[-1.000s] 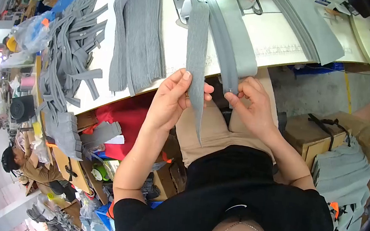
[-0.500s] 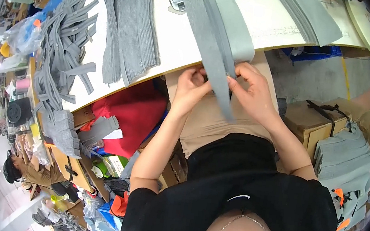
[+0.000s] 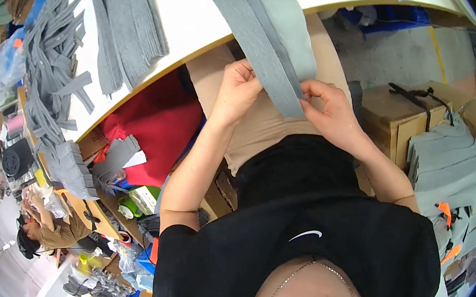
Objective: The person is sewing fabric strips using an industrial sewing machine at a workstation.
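A long grey fabric strip (image 3: 247, 32) slopes from the white table down over its front edge, with its lower end above my lap. My right hand (image 3: 330, 109) pinches the strip's right edge near that end between thumb and fingers. At the strip's left edge, my left hand (image 3: 237, 91) is closed with its fingertips partly behind the cloth; what it grips there is hidden. Beside and beneath the strip hangs a wider, lighter grey fabric panel (image 3: 292, 32), its rounded lower end past the table edge.
The white table (image 3: 198, 20) bears a stack of grey strips (image 3: 127, 20) and a tangled heap of narrow strips (image 3: 51, 58) at left. A cardboard box (image 3: 395, 118) and piled grey panels (image 3: 447, 158) stand at right. Another person (image 3: 56, 224) works at far left.
The view has shifted, so the table sits higher and further left. The strip's lower end now lies flatter and spread between my hands, where before it hung to a narrow point.
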Motion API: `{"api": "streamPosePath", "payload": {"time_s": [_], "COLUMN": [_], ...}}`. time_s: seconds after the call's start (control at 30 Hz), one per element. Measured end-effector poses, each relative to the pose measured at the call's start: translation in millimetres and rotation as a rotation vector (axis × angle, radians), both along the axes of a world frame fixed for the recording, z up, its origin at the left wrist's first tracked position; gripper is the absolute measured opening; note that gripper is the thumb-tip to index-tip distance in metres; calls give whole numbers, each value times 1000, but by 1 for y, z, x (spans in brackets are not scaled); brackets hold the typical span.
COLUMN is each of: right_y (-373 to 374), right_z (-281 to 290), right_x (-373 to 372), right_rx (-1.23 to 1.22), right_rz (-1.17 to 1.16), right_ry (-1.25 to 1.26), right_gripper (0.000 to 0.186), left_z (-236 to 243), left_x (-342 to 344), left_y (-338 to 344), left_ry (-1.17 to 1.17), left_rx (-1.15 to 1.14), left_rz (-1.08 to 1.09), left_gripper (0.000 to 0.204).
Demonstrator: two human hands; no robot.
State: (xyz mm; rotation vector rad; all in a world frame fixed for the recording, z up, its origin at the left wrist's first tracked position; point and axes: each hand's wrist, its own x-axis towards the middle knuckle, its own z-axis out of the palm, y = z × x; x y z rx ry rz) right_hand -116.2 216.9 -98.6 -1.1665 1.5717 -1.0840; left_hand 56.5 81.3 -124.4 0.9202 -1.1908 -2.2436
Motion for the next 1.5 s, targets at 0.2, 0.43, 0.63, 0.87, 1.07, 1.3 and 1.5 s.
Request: {"api": "streamPosePath", "payload": {"time_s": [0.2, 0.43, 0.63, 0.87, 1.07, 1.3, 1.5], "right_y": [20, 23, 30, 27, 27, 26, 22], "right_z": [8, 16, 7, 2, 2, 7, 1], "right_x": [0, 3, 4, -2, -7, -3, 3], "right_rx": [9, -29, -542, -773, -795, -826, -740], "right_rz": [5, 30, -25, 44, 142, 68, 97], "right_ry": [-88, 88, 658, 895, 948, 813, 783], "right_gripper": [16, 20, 26, 31, 25, 29, 32], "left_z": [6, 24, 29, 31, 30, 37, 32], "left_x": [14, 9, 8, 12, 17, 10, -1], "left_y": [16, 27, 31, 29, 20, 5, 16], "left_ry": [-111, -148, -111, -141, -198, 31, -141], "left_rx": [44, 124, 149, 163, 50, -102, -190], "left_rz": [-171, -181, -136, -157, -303, 191, 366], "left_gripper": [15, 18, 17, 19, 33, 75, 28]}}
